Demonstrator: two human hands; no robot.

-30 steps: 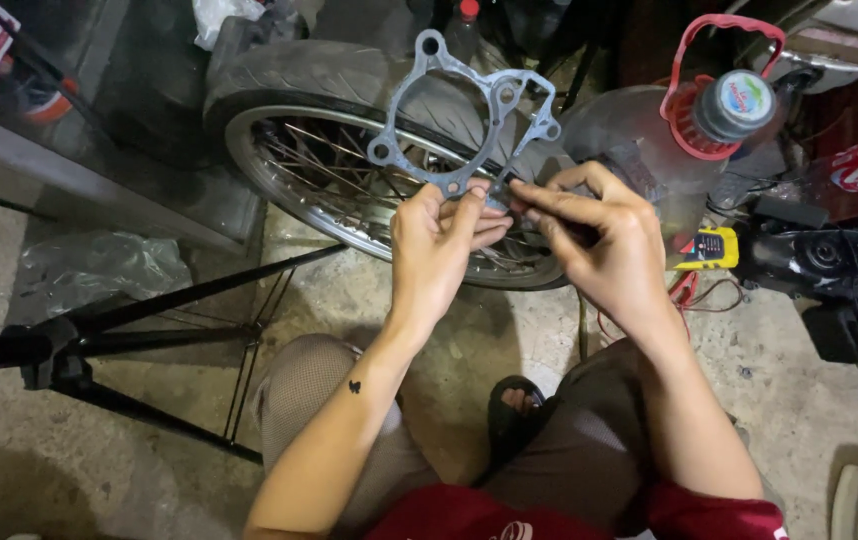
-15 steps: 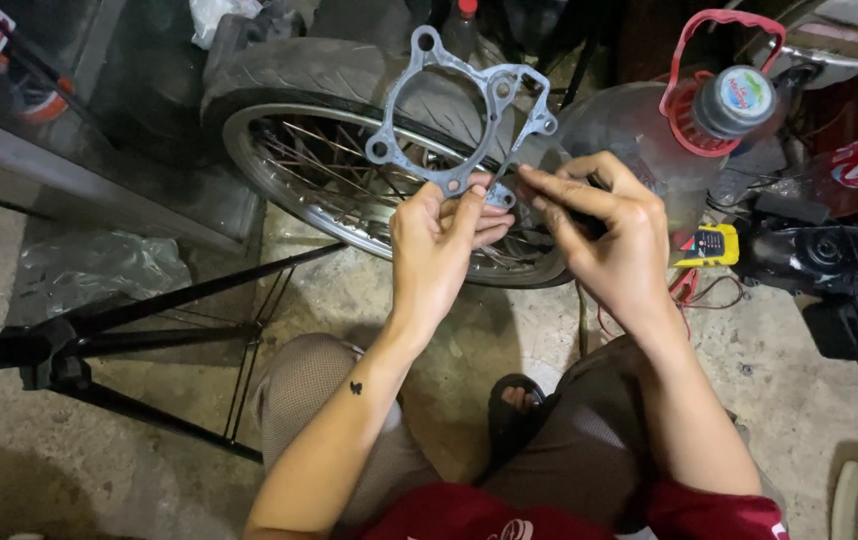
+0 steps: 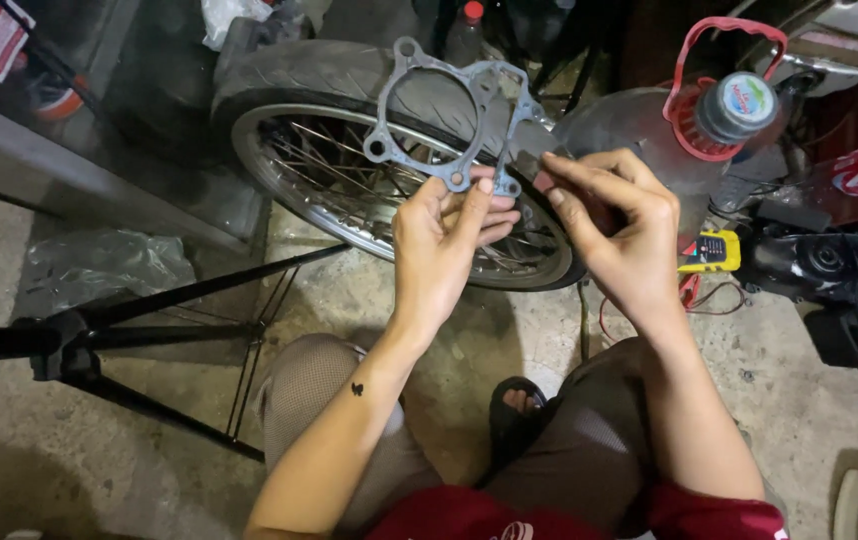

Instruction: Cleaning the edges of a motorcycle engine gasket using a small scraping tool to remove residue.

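Above spoked motorcycle wheel (image 3: 349, 180), our left hand (image 3: 444, 245) pinches flat grey metal gasket (image 3: 439, 110); right hand (image 3: 619, 235) clamps small dark tool (image 3: 541, 160) against gasket's edge.

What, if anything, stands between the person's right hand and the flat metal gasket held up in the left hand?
Nothing visible. The left hand pinches the gasket at its lower edge, and the right hand presses a small dark tool against the gasket's right edge. The wheel lies behind.

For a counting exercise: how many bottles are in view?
2: a large clear bottle with a red carry handle beyond the right hand, and a red-capped bottle behind the tyre. Others may be hidden.
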